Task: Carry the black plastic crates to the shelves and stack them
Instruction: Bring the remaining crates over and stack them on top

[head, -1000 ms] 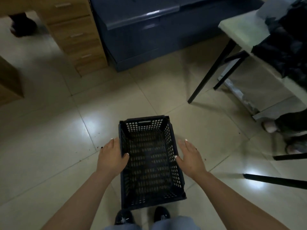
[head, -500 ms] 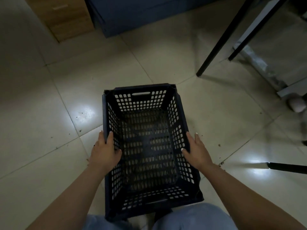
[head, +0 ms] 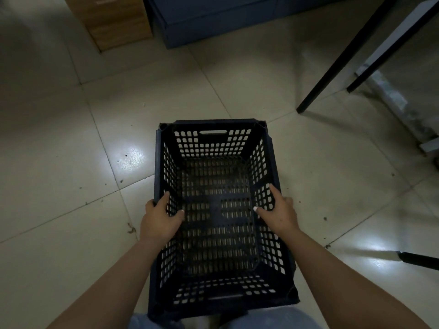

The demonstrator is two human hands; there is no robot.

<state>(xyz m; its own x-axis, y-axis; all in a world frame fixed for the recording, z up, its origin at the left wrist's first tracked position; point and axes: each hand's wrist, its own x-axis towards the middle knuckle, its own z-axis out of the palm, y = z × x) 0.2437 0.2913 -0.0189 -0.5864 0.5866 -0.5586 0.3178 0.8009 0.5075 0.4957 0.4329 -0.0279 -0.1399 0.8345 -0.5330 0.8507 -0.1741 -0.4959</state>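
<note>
One black plastic crate (head: 213,148), perforated and empty, is in front of my legs over the tiled floor, its open top facing me. My left hand (head: 159,219) grips the crate's left long rim, thumb inside the wall, fingers outside. My right hand (head: 278,212) grips the right long rim the same way. The near end of the crate overlaps my knees. No shelves are in view.
A wooden drawer unit (head: 111,17) and a dark blue cabinet (head: 213,15) stand at the far side. Black table legs (head: 332,67) slant down at the right, with another dark leg (head: 418,260) at the right edge. Small debris dots the pale floor tiles (head: 59,162).
My hands went from flat beside the crate to closed over its side rims. The crate now looks larger and closer, and the view has tipped further down.
</note>
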